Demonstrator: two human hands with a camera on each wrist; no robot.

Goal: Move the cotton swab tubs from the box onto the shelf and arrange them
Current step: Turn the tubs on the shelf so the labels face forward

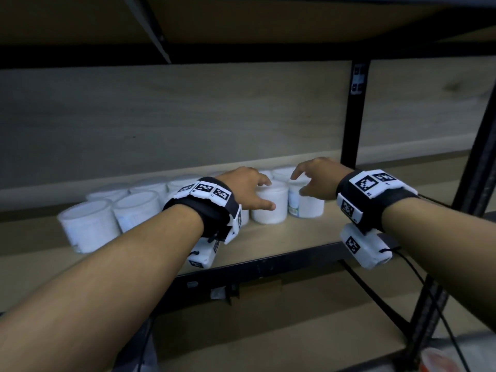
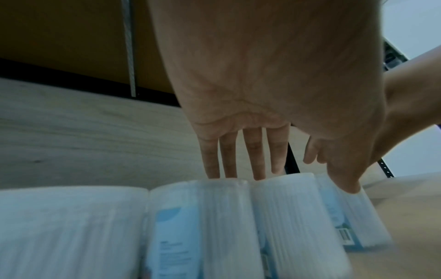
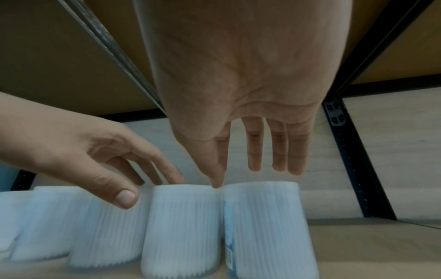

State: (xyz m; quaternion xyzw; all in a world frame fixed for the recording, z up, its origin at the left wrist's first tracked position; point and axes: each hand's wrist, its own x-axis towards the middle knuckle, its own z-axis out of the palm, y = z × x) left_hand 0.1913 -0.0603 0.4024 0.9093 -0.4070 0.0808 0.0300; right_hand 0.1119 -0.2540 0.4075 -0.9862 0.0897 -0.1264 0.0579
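Several white cotton swab tubs stand upright in two rows on the wooden shelf. My left hand hovers over the front tub second from the right, fingers spread, fingertips at its lid and thumb in front of its wall. In the left wrist view the left hand shows straight fingers reaching the tub tops. My right hand hangs just above the rightmost front tub. From the right wrist its fingers are straight and its thumb tip meets the seam between two tubs. Neither hand grips anything.
A black upright post stands just right of the tubs, and a slanted black frame bar lies further right. The upper shelf board is close overhead. Bare shelf lies right of the last tub. An orange-topped object sits at the bottom right.
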